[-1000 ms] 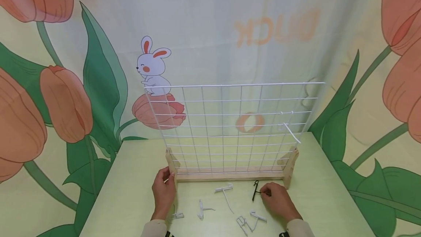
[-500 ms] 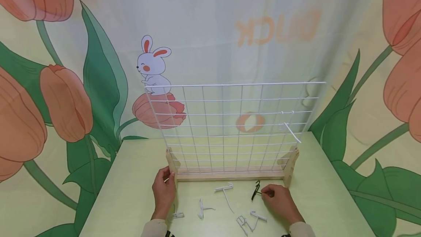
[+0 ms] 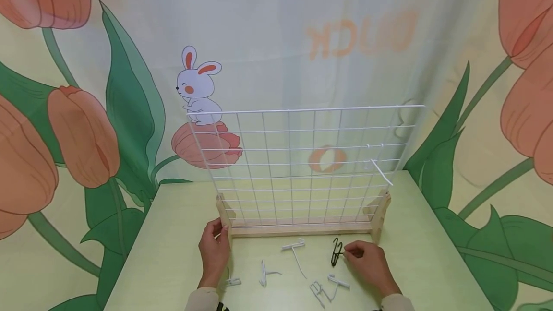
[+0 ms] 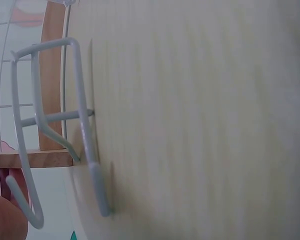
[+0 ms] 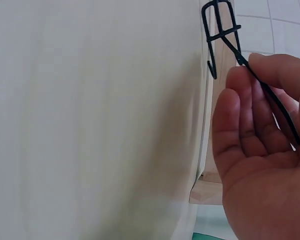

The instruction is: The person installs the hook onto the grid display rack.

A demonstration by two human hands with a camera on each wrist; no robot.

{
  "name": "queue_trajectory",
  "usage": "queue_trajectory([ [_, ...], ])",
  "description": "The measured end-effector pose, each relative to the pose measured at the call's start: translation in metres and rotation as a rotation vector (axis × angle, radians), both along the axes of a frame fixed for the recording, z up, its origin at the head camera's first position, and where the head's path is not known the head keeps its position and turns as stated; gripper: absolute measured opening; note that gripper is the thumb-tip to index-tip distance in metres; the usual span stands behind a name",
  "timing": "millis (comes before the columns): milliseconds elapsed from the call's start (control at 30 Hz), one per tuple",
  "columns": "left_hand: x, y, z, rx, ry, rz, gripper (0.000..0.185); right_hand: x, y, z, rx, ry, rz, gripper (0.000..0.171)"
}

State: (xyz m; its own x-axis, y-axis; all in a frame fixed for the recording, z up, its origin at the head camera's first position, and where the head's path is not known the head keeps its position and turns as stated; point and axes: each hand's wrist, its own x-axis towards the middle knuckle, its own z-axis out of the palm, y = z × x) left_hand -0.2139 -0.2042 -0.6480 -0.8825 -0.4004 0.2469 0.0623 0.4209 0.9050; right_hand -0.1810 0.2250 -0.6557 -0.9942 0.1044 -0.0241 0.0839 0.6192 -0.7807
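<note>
Black hook (image 3: pixel 335 253) turned, curling upward, long axis near-vertical in head view, right hand (image 3: pixel 368 264) pinching it, left hand (image 3: pixel 214 249) gripping stand (image 3: pixel 299 230)

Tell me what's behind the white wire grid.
Through the white wire grid show the far part of the table and a backdrop with a printed tulip. Whatever the wooden base covers can't be seen.
</note>
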Motion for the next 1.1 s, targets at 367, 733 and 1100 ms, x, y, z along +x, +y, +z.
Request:
queue_trajectory([
  [367,0.001,0.001,0.0,0.004,-0.011,-0.001,0.029,0.006,-0.001,0.004,-0.053,0.108,-0.062,0.016],
  [733,0.0,0.0,0.0,-0.017,0.021,0.009,0.027,0.012,-0.005,0.013,-0.173,0.272,-0.104,0.019],
  [1100,0.001,0.0,0.0,-0.018,0.019,0.003,0.027,0.021,-0.017,0.048,-0.3,0.425,-0.143,0.015],
])
